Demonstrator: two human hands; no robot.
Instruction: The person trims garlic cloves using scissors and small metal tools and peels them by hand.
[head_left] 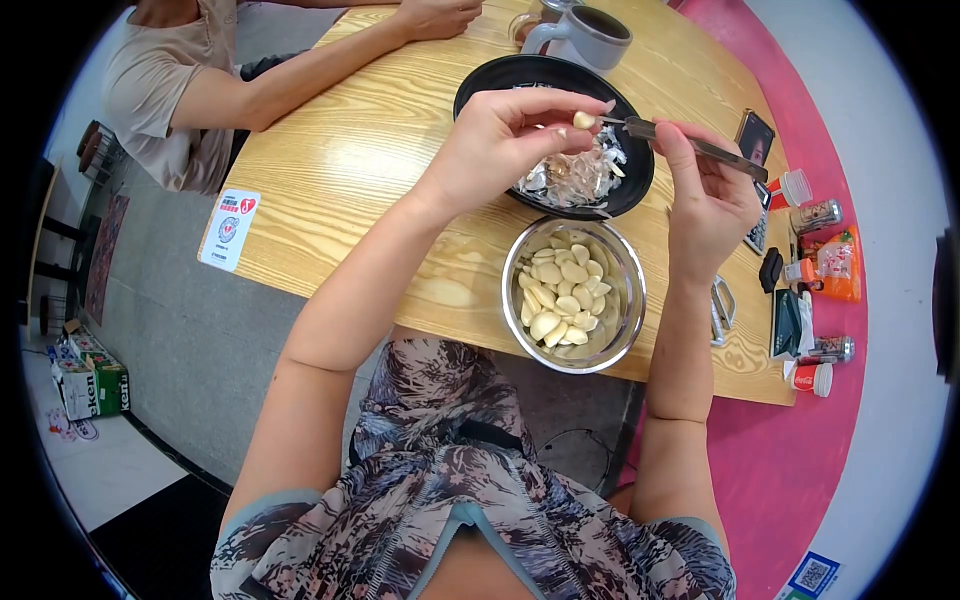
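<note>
Over a black bowl (480, 90) of garlic skins, my left hand (495, 140) pinches a small peeled garlic clove (584, 120) between thumb and fingers. My right hand (705, 190) is closed around a knife (715, 152), whose narrow tip points left and reaches the clove. Papery skins (575, 180) lie in the black bowl beneath both hands. Nearer my body, a shiny metal bowl (633, 320) holds many peeled cloves (565, 290) at the table's front edge.
A wooden table (330, 150) carries a grey mug (590, 40) behind the black bowl. At the right are a phone (755, 138), jars (817, 216), an orange packet (840, 262) and a red cup (811, 379). Another person's forearm (320, 80) rests at the back left.
</note>
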